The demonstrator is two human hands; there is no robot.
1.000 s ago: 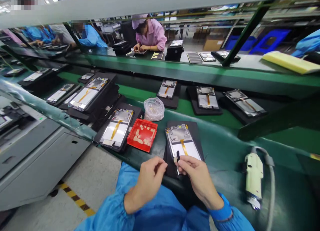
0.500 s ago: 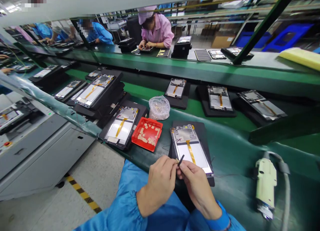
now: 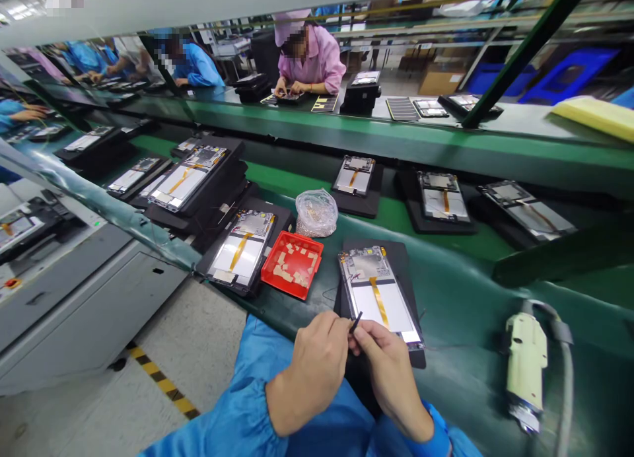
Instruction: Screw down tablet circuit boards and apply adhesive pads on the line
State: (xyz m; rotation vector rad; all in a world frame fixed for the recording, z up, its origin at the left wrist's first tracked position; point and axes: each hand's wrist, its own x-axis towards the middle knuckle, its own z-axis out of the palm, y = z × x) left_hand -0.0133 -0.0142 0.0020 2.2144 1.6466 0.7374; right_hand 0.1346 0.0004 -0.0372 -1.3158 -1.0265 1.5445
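A small black strip-like part [image 3: 356, 321] is pinched between my two hands, above the near edge of the bench. My left hand [image 3: 317, 364] is closed, its thumb and forefinger on the part's left side. From the right, my right hand [image 3: 391, 374] grips the same part with thumb and fingertips; the fingers hide its lower end. Just beyond them lies an opened tablet [image 3: 366, 267] with bare circuit board, pale battery and orange ribbon cable, on a black foam pad [image 3: 399, 255]. A red tray [image 3: 317, 262] with small beige pieces stands to the left.
A clear plastic bag [image 3: 317, 212] of small parts sits behind the tray. More opened tablets [image 3: 242, 246] lie on pads at left and along the green conveyor [image 3: 389, 209]. A cream handheld tool [image 3: 526, 364] with a cable rests at right. Co-workers [image 3: 317, 57] sit opposite.
Tablets on the conveyor have shifted slightly to the right. My fingers have shifted a little around the black part, with less of it showing. At far left, a co-worker's arm reaches further in.
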